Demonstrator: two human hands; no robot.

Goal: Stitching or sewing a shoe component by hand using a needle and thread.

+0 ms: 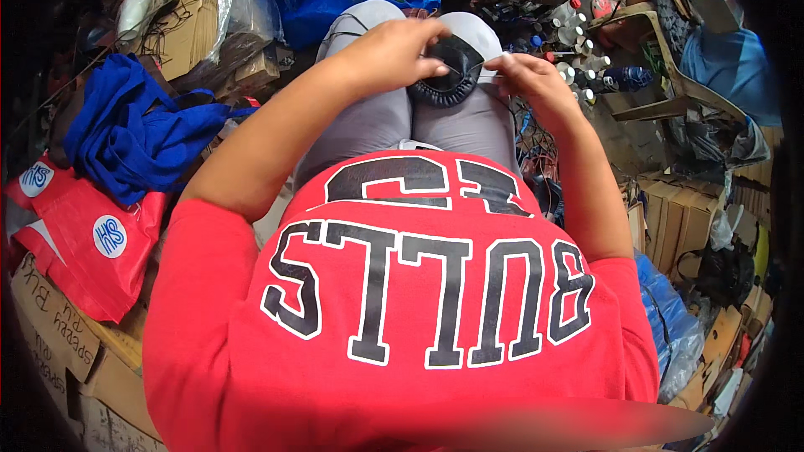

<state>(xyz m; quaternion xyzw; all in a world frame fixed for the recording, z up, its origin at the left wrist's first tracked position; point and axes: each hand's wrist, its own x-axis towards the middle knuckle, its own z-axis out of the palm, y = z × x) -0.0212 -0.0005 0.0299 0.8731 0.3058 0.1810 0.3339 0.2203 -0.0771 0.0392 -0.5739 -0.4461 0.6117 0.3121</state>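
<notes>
A black leather-like piece [456, 61] with a gathered, ribbed edge rests over my knees, on my grey trousers [368, 117]. My left hand [404, 52] is closed on its left side, thumb and fingers bent over the dark material. At its right side, my right hand [533, 84] is closed in a pinch, thumb and forefinger together by the piece's edge. Whatever sits between those right fingertips is too small to make out. A thin light line runs near the left thumb across the piece.
Left of me lie a blue cloth [134, 125], a red bag [100, 243] and cardboard boxes [59, 318]. A bright blue bag [335, 0] stands beyond my knees. Several bottles [574, 33] and a chair-like frame [662, 75] are at the right, with stacked cardboard [678, 209] nearer.
</notes>
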